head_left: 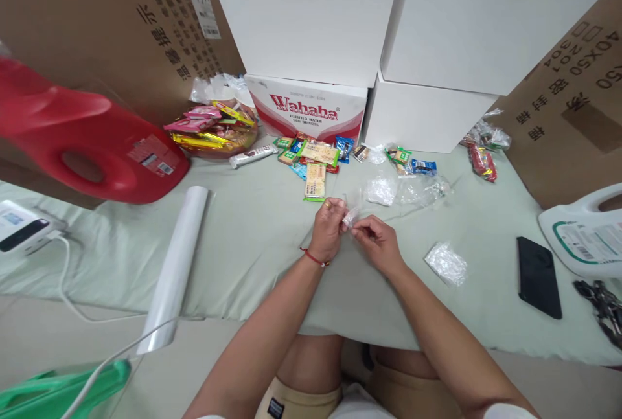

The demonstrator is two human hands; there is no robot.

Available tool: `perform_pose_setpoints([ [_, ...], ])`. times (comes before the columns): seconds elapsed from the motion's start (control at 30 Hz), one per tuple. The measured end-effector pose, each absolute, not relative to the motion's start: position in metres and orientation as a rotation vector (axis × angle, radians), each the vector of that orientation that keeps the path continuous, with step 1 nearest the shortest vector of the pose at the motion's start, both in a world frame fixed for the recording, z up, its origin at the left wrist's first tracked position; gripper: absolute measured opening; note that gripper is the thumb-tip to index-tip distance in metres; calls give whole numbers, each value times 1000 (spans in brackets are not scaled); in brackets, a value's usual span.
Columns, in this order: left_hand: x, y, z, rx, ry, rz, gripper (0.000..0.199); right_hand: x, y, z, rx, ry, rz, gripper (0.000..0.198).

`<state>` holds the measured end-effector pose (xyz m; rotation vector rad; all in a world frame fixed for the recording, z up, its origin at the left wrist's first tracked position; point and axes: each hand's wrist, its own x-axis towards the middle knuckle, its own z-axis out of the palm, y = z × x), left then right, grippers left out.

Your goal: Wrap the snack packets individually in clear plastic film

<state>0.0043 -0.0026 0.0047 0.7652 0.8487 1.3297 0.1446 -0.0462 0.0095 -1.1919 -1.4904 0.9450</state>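
Observation:
My left hand (328,227), with a red string bracelet at its wrist, pinches a small piece of crumpled clear plastic, which looks like a bag (352,214). From the other side my right hand (380,241) has thumb and fingers closed on the same plastic. Just beyond lie a folded clear plastic packet (381,191) and a loose clear bag (422,191). Another folded clear packet (446,263) rests to the right of my right hand. Wrapped biscuits (315,181) and other small snacks lie past my left hand.
White boxes and a Wahaha carton (308,111) stand at the back. On the left are a bowl of snacks (214,134), a red jug (92,131) and a white roll (175,267). A black phone (538,276) and white jug (587,231) are right.

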Motion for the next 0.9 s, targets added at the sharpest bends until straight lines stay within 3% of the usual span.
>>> perform_pose_setpoints([
  [0.27, 4, -9, 8, 1059, 808, 1115, 45, 151, -41, 8, -1146, -1170, 1133, 29],
  [0.5, 0, -1, 4, 882, 865, 1237, 45, 154, -34, 8, -1049, -845, 1250, 35],
  [0.7, -2, 1, 6, 716, 806, 1363, 40, 158, -32, 12, -1086, -722, 1233, 43],
  [0.83, 0, -5, 8, 818, 698, 1260, 30, 160, -31, 5, -1150, -779, 1193, 59],
  [0.9, -1, -6, 10, 808, 639, 1209, 27, 163, -29, 3, -1225, -795, 1158, 57],
])
